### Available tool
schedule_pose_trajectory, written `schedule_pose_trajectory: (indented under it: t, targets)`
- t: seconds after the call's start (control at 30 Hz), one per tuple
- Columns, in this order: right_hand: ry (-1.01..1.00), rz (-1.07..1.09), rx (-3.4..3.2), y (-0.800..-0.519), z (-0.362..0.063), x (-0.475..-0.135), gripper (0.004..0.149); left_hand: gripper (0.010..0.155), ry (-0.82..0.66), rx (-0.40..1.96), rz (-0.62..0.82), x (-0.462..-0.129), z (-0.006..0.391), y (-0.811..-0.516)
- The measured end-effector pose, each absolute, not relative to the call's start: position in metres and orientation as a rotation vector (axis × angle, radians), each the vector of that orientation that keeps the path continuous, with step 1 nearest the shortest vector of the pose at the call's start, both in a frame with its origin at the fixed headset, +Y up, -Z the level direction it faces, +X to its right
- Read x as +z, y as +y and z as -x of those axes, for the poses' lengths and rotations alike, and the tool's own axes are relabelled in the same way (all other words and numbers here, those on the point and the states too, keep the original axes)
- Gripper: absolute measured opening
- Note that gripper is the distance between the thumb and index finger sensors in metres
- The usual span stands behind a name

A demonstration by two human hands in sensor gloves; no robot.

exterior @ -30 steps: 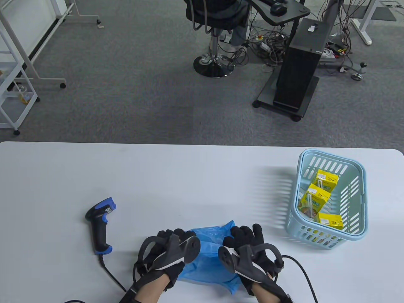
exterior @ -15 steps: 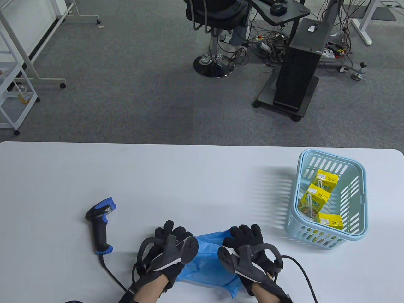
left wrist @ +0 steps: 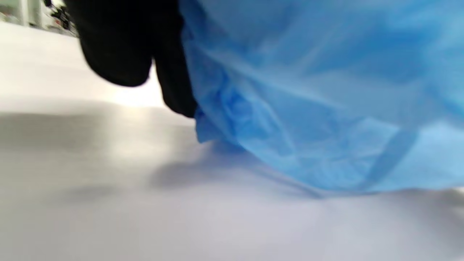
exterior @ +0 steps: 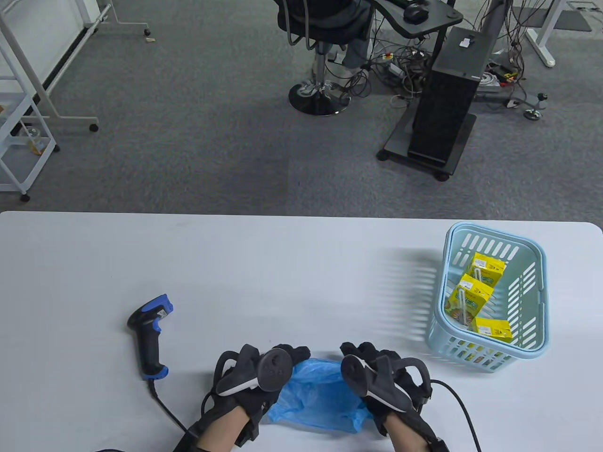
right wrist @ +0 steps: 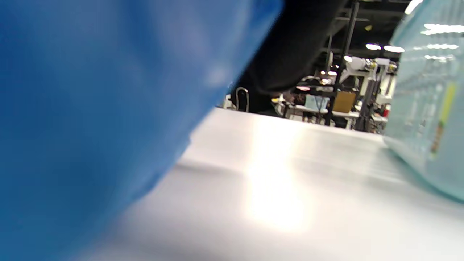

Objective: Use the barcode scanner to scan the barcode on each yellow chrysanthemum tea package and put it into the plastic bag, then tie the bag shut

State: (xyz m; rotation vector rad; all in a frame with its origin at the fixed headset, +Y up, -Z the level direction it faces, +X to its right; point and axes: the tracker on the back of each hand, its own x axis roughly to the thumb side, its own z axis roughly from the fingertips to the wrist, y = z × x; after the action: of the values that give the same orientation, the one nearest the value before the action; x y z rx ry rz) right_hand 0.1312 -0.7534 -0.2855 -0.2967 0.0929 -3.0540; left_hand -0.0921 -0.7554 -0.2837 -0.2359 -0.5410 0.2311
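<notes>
The crumpled blue plastic bag [exterior: 320, 395] lies at the table's near edge between my two hands. My left hand [exterior: 287, 354] grips its left edge with curled fingers, and my right hand [exterior: 362, 352] grips its right edge. In the left wrist view the bag [left wrist: 319, 94] fills the right side, beside my dark fingers [left wrist: 119, 47]. In the right wrist view it [right wrist: 94, 108] covers the left half. The black and blue barcode scanner [exterior: 148, 336] lies untouched to the left. Three yellow tea packages [exterior: 468, 299] sit in the light blue basket [exterior: 471, 351].
The basket [right wrist: 427, 108] stands at the table's right side, close to my right hand. The scanner's cable [exterior: 167, 414] runs off the near edge. Bare white tabletop [exterior: 282, 273] stretches beyond the bag. Past the table's far edge is carpet with a chair [exterior: 320, 56] and a black cabinet [exterior: 447, 94].
Both hands have turned at the wrist and drawn slightly toward the near edge. The bag has bunched up between them, and its far tip no longer sticks out.
</notes>
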Motion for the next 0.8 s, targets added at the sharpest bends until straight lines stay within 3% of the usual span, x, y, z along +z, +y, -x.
schedule_pose_trajectory:
  t: [0.2,0.43,0.57,0.67,0.8]
  targets:
    - [-0.017,0.197,-3.05,-0.768,-0.151,-0.294,0.057,0.077,-0.667,0.335,0.267,-0.275,0.071,-0.742]
    - [-0.077,0.111,-3.084,-0.775,-0.166,-0.298,0.057,0.054,-0.759,0.223,0.212,-0.261,0.045,-0.732]
    - [-0.077,0.116,-3.069,-0.775,-0.164,-0.297,0.058,0.051,-0.75,0.366,0.275,-0.265,0.05,-0.733]
    - [-0.077,0.115,-3.076,-0.775,-0.164,-0.298,0.058,0.039,-0.718,0.403,0.346,-0.27,0.056,-0.734]
    - [-0.075,0.173,-3.072,-0.772,-0.156,-0.294,0.061,0.051,-0.6,0.246,0.315,-0.276,0.064,-0.745]
